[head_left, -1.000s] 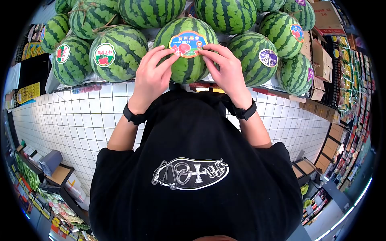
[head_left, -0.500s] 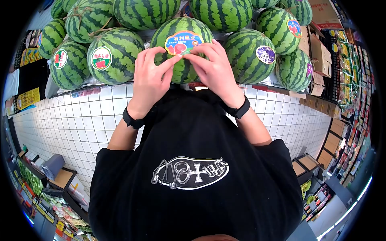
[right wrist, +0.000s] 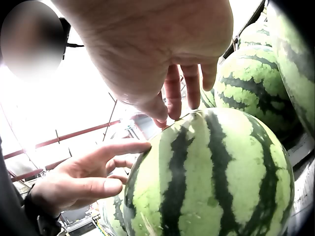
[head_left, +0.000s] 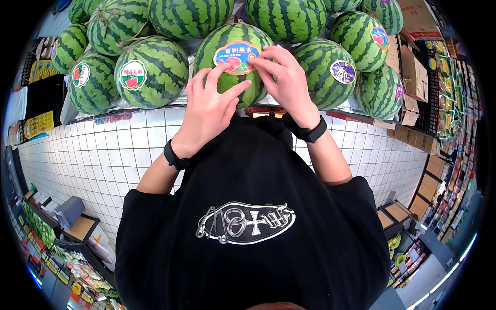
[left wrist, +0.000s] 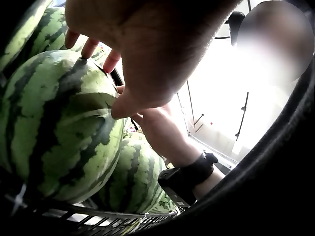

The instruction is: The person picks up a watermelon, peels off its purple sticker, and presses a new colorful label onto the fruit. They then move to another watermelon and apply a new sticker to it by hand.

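In the head view a striped green watermelon [head_left: 235,93] in the front row carries a blue label with a red edge [head_left: 238,50] on its upper face. The left hand [head_left: 209,106] touches the melon at the label's lower left, its fingers spread and the thumb apart from them. At the label's right edge rest the fingertips of the right hand [head_left: 284,82], lightly bent. In the right wrist view the right hand's fingers [right wrist: 173,91] meet the top of the melon [right wrist: 197,172]. The left wrist view shows the left fingers over the melon [left wrist: 59,128].
More watermelons [head_left: 152,72] lie to the left, to the right [head_left: 323,77] and in rows behind. Cardboard boxes [head_left: 413,77] stand at the right beside shelves of packaged goods. White floor tiles [head_left: 121,150] show below the display.
The left hand has drawn back from the label's lower middle toward the person, its fingers spreading. The right hand has moved slightly right, to the label's right edge, away from the left.
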`<state>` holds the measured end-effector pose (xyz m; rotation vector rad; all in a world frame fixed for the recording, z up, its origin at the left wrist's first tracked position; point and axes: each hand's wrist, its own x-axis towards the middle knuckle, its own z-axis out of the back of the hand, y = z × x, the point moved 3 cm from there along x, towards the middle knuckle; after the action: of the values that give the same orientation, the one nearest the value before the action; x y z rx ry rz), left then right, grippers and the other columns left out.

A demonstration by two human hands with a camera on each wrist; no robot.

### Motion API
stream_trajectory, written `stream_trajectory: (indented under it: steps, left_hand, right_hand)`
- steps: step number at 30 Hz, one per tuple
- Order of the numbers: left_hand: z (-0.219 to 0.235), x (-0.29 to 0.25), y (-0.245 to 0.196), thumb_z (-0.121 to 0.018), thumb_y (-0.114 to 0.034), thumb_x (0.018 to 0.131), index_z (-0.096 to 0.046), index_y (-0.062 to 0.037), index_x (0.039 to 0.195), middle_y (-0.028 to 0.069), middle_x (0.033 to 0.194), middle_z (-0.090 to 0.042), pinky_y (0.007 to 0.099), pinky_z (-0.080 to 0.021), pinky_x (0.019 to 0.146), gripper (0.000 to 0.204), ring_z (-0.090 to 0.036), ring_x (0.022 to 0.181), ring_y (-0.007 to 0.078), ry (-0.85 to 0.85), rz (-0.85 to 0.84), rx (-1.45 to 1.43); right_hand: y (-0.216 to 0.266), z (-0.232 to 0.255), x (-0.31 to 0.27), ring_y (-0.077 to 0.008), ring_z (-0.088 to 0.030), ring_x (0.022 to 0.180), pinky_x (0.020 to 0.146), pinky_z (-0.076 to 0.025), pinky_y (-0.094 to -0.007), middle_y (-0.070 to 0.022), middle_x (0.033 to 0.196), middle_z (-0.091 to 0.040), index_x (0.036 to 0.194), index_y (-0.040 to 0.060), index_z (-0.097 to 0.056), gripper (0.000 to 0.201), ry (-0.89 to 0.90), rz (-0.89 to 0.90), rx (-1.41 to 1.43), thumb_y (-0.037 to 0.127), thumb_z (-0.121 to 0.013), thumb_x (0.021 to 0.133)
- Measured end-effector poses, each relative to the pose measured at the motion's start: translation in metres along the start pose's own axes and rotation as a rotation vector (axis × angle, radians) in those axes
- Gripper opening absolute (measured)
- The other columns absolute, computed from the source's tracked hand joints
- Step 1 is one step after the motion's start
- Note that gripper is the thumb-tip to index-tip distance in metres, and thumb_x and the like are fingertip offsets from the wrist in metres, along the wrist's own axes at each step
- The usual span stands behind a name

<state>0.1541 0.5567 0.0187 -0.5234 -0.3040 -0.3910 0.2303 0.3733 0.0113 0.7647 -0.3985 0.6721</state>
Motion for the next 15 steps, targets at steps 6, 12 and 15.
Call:
stream_trajectory:
  steps: [6,12,15]
  left_hand:
    - [0.002,0.002,-0.011,-0.076,-0.013,0.083,-0.074,-0.0231,0.122,0.0015,0.146,-0.056,0.0517,-0.036,0.112,0.041,-0.047,0.132,0.0345,0.131,-0.096,0.081]
    - [-0.001,0.012,0.01,-0.075,-0.013,0.086,-0.068,-0.0168,0.134,0.0044,0.144,-0.06,0.0542,-0.038,0.112,0.048,-0.052,0.13,0.0345,0.015,-0.07,-0.077]
    - [-0.005,0.021,0.012,-0.073,-0.016,0.088,-0.067,-0.015,0.133,0.0045,0.142,-0.06,0.0563,-0.039,0.112,0.045,-0.053,0.129,0.0356,-0.035,-0.088,-0.009]
  right_hand:
    - [-0.003,-0.011,0.023,-0.0268,-0.063,0.097,0.09,-0.053,-0.0405,-0.0028,0.096,-0.071,0.096,0.0089,-0.078,0.016,0.002,0.018,-0.082,0.006,-0.078,0.08]
    - [-0.001,0.002,0.014,-0.0268,-0.064,0.094,0.085,-0.054,-0.0386,-0.0029,0.093,-0.07,0.096,0.0092,-0.078,0.015,0.037,-0.031,-0.081,0.004,-0.077,0.082]
    - [-0.003,0.0,0.011,-0.0272,-0.064,0.091,0.084,-0.055,-0.0388,-0.0037,0.092,-0.07,0.097,0.0094,-0.078,0.018,0.017,-0.047,-0.07,0.001,-0.076,0.082]
